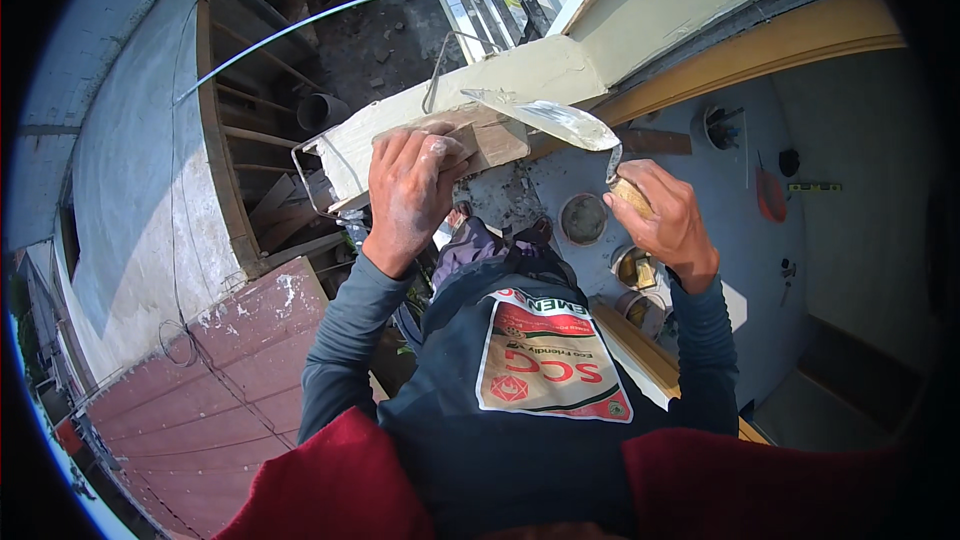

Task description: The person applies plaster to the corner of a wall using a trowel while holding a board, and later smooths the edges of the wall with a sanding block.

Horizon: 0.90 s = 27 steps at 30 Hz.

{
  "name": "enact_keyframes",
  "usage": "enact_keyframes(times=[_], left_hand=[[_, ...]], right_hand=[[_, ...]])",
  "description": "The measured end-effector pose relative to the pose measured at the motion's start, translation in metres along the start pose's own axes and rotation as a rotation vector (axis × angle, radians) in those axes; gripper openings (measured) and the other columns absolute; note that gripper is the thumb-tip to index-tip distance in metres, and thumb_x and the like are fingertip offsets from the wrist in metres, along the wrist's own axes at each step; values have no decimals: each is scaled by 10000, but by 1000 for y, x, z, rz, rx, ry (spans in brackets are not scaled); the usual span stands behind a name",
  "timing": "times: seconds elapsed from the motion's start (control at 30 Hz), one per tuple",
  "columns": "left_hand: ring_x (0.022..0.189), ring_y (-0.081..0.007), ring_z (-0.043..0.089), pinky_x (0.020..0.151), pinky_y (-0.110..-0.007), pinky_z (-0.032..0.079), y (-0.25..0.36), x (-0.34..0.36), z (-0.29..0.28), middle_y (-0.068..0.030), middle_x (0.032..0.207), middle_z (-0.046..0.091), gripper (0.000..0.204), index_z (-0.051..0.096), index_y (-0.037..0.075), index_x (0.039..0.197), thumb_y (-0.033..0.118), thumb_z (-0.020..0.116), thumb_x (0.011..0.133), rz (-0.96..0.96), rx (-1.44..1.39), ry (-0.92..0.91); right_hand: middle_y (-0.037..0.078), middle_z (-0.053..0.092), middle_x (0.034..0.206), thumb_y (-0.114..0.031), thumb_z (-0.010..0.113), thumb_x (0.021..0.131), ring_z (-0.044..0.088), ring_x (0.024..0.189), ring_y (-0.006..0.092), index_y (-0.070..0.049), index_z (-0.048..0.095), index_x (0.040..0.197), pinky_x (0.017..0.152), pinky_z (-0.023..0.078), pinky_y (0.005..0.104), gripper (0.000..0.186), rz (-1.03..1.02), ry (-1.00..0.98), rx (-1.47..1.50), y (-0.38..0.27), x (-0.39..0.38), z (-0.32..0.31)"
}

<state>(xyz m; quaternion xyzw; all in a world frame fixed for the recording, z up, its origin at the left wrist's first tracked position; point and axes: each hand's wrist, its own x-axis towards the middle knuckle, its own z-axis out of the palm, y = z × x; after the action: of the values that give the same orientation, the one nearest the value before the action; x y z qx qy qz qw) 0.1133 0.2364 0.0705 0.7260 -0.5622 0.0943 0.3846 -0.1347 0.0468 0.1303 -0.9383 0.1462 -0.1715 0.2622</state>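
My right hand (660,215) is closed around the wooden handle of a trowel (560,122). The blade points left, lying over a pale plastered ledge (375,130) and a short wooden board (497,140). My left hand (412,185) has its fingers bent over the board at the ledge's near side, and the thumb presses along the wood. Pale dust coats its knuckles. Bent metal rods hook over the ledge, one clamp (312,180) left of my left hand and another rod (435,75) beyond it. The board's left part is hidden under my fingers.
Below on the floor at right stand a bucket of grey mix (583,219), a dark-filled bucket (718,127) and a spirit level (815,186). A dark bucket (320,112) sits beyond the ledge. Reddish sheeting (210,390) and a grey wall (150,190) flank the left.
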Motion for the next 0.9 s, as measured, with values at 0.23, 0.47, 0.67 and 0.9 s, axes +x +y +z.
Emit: enact_keyframes(times=[0.23, 0.47, 0.67, 0.9], left_hand=[[925, -295, 629, 812, -402, 474, -5, 1, -4, -86, 1031, 711, 304, 597, 53, 841, 0, 808, 628, -10, -76, 1], [944, -289, 624, 829, -398, 462, -5, 2, -5, -72, 1030, 711, 297, 580, 58, 804, -15, 794, 612, 4, -132, -46], [953, -256, 626, 822, -398, 417, -10, 4, -7, -47, 1030, 693, 228, 599, 85, 825, -10, 731, 666, 93, -60, -5], [945, -276, 634, 832, -414, 440, -1, 10, -4, -81, 1053, 711, 239, 537, 67, 761, -37, 716, 642, 140, -55, -62]], right_hand=[[164, 682, 972, -48, 757, 763, 687, 820, 344, 32, 648, 1022, 711, 567, 397, 292, -121, -79, -171, 3, 6, -11], [201, 680, 955, -35, 759, 766, 685, 824, 361, 63, 649, 1003, 723, 551, 389, 279, 4, -24, -131, 4, 13, -8], [166, 670, 949, -43, 723, 777, 667, 816, 374, 23, 656, 1037, 704, 536, 414, 277, 32, -127, -194, 4, 12, -41], [191, 680, 959, -43, 740, 769, 673, 809, 377, 37, 654, 1024, 721, 542, 398, 281, 15, -196, -191, -1, 20, -40]])
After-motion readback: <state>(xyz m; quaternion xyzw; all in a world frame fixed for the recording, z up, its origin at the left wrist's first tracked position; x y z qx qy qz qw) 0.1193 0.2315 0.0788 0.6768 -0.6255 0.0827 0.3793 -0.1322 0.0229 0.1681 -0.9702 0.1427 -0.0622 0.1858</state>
